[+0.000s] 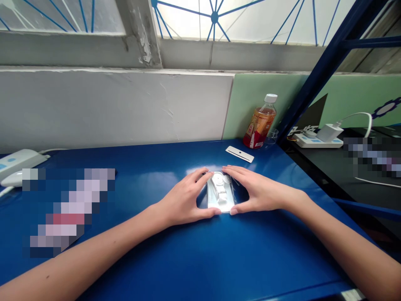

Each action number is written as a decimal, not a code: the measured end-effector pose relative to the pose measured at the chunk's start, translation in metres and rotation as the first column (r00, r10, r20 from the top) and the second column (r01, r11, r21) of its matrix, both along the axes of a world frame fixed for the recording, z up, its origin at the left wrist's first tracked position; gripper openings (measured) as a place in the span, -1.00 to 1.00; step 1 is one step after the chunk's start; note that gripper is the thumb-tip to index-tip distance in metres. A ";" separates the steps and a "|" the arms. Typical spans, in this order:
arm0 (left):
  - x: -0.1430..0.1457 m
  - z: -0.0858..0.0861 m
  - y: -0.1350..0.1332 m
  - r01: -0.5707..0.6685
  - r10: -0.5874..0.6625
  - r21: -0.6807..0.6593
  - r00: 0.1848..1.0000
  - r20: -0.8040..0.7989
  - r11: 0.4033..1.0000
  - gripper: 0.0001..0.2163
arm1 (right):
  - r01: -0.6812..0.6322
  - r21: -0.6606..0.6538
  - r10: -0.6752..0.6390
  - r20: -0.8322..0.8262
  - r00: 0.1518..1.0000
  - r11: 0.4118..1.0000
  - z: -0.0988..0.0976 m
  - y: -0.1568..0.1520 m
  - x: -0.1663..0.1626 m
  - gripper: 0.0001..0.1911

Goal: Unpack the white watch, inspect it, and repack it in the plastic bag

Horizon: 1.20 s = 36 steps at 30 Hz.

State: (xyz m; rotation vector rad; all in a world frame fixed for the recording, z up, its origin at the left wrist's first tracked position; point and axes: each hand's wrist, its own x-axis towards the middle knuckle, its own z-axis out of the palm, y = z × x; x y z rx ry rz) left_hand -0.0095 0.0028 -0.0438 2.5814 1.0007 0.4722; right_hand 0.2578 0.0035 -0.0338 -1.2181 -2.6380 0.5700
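1. Taking the clear packet [230, 205] as the clock's centre, with 12 pointing away from the person, it lies flat on the blue tabletop [188, 267]; a white item [222, 190] shows inside it.
2. The left hand [186, 196] comes in from 9 o'clock. Its grip is wide, the fingers near the packet's far edge and the thumb at the near edge. How firmly they press, I cannot tell.
3. The right hand [257, 190] comes in from 3 o'clock, its grip also wide, fingertips by the far edge, thumb at the near right corner. Whether it bears any load, I cannot tell.
4. At 1 o'clock, near the packet, lies a narrow white card [239, 154]; farther out in that direction stands an upright bottle [260, 125] with a white cap.
5. At 9 o'clock, well apart, are a pixelated object [75, 209] and a white power strip [28, 159].
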 end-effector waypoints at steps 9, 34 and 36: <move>-0.001 -0.001 0.001 0.014 -0.014 -0.007 1.000 -0.018 1.000 -0.14 | 0.033 -0.033 -0.033 0.001 0.999 0.999 0.002 -0.002 0.002 0.17; 0.001 -0.004 0.001 -0.022 0.022 -0.002 1.000 0.009 1.000 -0.12 | -0.002 0.030 0.001 0.017 1.000 1.000 0.001 -0.001 0.002 0.12; 0.000 -0.005 0.001 -0.016 0.016 0.007 1.000 0.015 1.000 -0.13 | -0.005 0.038 0.005 0.006 1.000 0.999 0.001 -0.002 0.003 0.10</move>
